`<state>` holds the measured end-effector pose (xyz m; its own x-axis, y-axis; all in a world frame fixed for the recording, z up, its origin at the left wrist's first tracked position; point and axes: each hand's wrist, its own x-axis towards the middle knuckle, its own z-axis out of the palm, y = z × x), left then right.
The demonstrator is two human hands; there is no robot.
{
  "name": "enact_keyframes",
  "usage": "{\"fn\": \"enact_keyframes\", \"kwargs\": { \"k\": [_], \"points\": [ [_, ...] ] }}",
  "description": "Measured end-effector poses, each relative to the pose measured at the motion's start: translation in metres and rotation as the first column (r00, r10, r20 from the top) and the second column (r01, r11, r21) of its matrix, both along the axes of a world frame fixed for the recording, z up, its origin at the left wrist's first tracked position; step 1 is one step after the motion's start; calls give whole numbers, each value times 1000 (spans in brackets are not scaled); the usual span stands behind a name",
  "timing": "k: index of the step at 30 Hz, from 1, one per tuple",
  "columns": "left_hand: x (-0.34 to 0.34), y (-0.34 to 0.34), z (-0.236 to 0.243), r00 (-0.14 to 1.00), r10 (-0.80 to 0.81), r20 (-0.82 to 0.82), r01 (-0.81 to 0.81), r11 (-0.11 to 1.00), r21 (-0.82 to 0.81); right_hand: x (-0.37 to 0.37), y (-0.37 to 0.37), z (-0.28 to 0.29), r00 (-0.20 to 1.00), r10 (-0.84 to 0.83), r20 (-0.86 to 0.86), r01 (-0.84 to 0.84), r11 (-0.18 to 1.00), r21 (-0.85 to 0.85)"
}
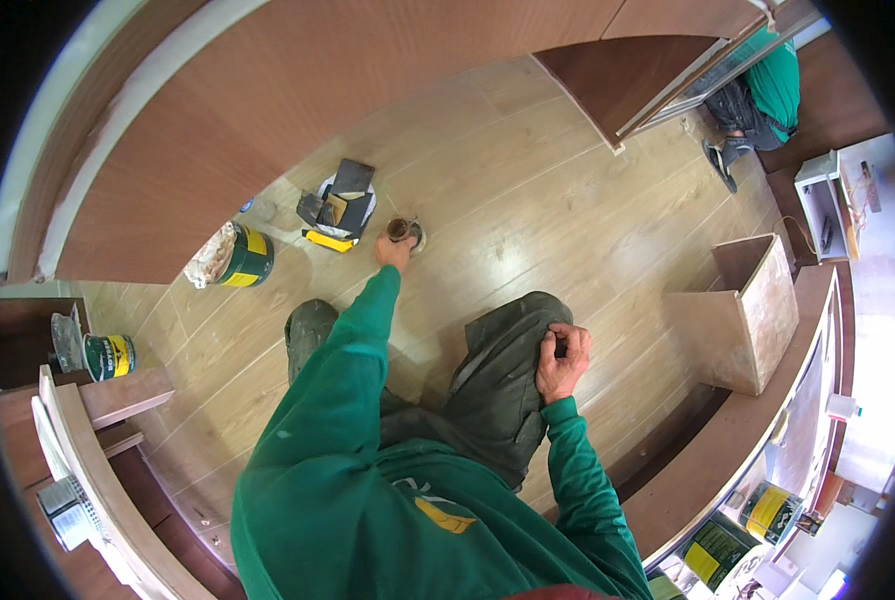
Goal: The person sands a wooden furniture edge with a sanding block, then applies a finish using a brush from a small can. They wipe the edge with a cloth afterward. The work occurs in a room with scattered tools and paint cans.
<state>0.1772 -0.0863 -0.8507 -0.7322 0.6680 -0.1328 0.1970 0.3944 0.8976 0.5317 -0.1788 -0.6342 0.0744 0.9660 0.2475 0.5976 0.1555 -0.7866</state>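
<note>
My left hand (392,254) reaches down to the floor with its fingers closed round a small round container (416,240) whose brown top or content I cannot make out. Just left of it lies a pile of dark flat pieces, perhaps sanding pads (352,178), on a white and yellow tub (329,241). My right hand (563,362) rests on my right knee, in dark trousers (502,350). Its fingers are curled toward the thumb, and a dark gap shows between them. Whether anything small sits in that grip is hidden.
A green and yellow bucket (247,256) stands left by a curved wood panel (267,90). A smaller green tin (109,357) is at far left. An open wooden box (737,310) stands right. Another person (767,95) crouches at the upper right behind a panel edge.
</note>
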Motion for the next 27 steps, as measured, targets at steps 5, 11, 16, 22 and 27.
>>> {"fn": "enact_keyframes", "kwargs": {
  "k": [5, 11, 16, 22, 27],
  "points": [
    [-8, -35, 48, 982, -182, 58, 176, 979, 105, -15, 11, -4, 995, 37, 92, -40, 999, 33],
    [-32, -129, 156, 964, -210, -164, 210, 978, -15, -58, 30, -8, 972, 18, 234, -46, 992, 115],
    [-71, -194, 183, 975, -205, -91, 201, 978, -52, -83, 51, -3, 912, 70, 404, 69, 945, -319],
    [-95, -227, 226, 949, -247, -196, 234, 968, -90, -98, 51, 26, 876, 203, 438, 61, 853, -518],
    [-100, -233, 268, 915, -319, -248, 319, 947, -40, -109, 19, 37, 816, 179, 550, 81, 906, -416]
  ]
}}
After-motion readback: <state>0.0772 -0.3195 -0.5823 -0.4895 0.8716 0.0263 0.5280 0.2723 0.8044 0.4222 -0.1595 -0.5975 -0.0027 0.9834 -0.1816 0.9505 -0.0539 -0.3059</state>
